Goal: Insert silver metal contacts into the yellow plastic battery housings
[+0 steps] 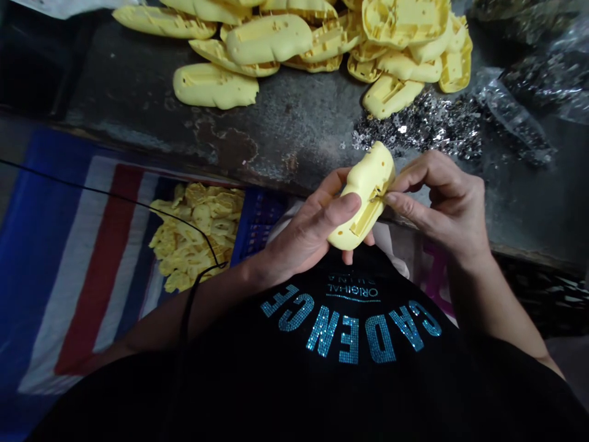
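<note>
My left hand (306, 230) is wrapped round a pale yellow moulded plastic shell (368, 184), held just above my lap at the table's near edge. My right hand (442, 196) pinches its thumb and forefinger together against the shell's open inner side, on a tiny piece too small to name. A heap of small shiny metal parts (423, 126) lies on the table just beyond my hands.
A pile of the same yellow shells (322, 37) covers the far side of the dark, worn table (285, 123). Clear plastic bags of metal parts (543, 80) sit at the right. Below left, a striped woven sack (69, 264) holds more yellow pieces (197, 233).
</note>
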A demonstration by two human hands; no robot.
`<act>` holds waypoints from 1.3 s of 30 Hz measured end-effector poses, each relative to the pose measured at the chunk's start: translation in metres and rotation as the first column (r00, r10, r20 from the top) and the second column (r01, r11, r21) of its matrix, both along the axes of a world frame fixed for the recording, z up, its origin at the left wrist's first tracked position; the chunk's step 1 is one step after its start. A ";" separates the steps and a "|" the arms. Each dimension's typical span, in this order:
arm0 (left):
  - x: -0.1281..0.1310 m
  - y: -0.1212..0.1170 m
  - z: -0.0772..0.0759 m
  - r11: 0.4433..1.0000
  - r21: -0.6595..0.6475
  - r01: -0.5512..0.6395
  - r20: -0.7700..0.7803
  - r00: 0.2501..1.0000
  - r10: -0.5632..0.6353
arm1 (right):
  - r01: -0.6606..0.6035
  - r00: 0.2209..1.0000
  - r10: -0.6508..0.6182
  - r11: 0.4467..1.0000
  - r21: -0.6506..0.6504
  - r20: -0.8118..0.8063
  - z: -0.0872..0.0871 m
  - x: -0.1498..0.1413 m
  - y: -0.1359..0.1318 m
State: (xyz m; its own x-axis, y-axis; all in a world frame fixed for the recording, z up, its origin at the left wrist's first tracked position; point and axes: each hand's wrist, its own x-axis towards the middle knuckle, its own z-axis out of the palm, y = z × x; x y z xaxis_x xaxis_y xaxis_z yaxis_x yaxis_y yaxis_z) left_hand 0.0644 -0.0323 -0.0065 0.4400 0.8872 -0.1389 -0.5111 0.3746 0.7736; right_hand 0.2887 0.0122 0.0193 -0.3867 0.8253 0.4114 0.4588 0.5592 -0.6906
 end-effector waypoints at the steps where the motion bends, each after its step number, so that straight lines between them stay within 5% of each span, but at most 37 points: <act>1: 0.000 0.000 0.000 1.000 -0.009 -0.007 -0.005 1.000 0.007 | 0.006 1.000 -0.006 1.000 0.011 0.024 0.002 0.000 -0.001; 8: 0.002 0.001 0.003 1.000 0.002 0.004 -0.008 1.000 -0.004 | 0.029 0.998 -0.034 0.995 0.091 0.056 0.007 0.006 -0.002; 15: -0.001 0.007 -0.005 0.997 0.029 0.067 -0.063 0.996 -0.065 | -0.091 0.995 0.097 0.981 -0.170 0.028 -0.004 0.014 0.009; 21: 0.003 0.004 -0.007 0.973 0.231 0.029 -0.289 0.957 0.040 | -0.013 0.997 0.009 0.999 -0.039 -0.083 -0.031 0.005 -0.004; 24: 0.003 0.004 -0.004 0.891 0.447 0.077 -0.425 0.895 0.136 | 0.117 0.978 -0.089 0.983 0.143 -0.187 -0.055 0.005 -0.011; 28: 0.004 0.007 -0.005 0.655 0.748 0.103 -0.423 0.835 0.352 | 0.257 0.947 -0.155 0.893 0.370 -0.283 -0.075 0.005 -0.012; 31: 0.006 0.009 -0.009 0.509 0.857 0.080 -0.354 0.810 0.468 | 0.262 0.932 -0.118 0.872 0.414 -0.342 -0.076 0.006 -0.011; 39: -0.001 0.012 -0.011 0.440 0.898 0.012 -0.272 0.801 0.533 | 0.249 0.958 -0.154 0.866 0.434 -0.242 -0.069 0.006 -0.008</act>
State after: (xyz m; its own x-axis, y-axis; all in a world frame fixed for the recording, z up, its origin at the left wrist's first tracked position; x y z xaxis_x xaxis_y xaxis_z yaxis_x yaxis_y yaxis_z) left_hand 0.0630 -0.0200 -0.0174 0.2797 0.7254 0.6289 0.0575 -0.6665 0.7433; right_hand 0.2946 0.0041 -0.0494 -0.1065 0.5782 0.8089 0.4803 0.7422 -0.4673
